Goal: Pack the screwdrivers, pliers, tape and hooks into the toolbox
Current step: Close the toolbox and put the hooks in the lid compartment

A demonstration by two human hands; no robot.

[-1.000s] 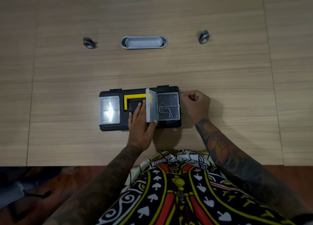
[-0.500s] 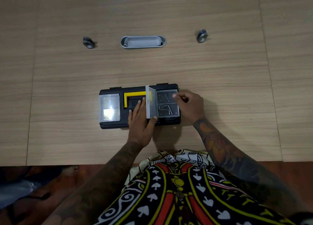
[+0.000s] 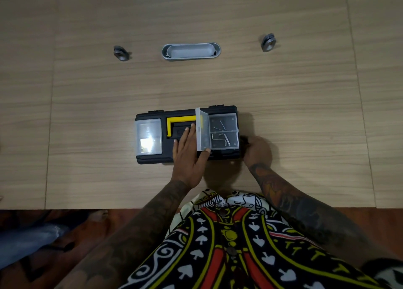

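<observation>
Toolbox between hands: left hand flat on lid; right hand grips end.

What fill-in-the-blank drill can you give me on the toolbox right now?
The toolbox handle is black and ____.
The small clear lid on the right compartment stands ____.
The left hand rests ____ on the toolbox top.
The right hand is at the toolbox's ____ end.

Missing: yellow; open; flat; right
</observation>
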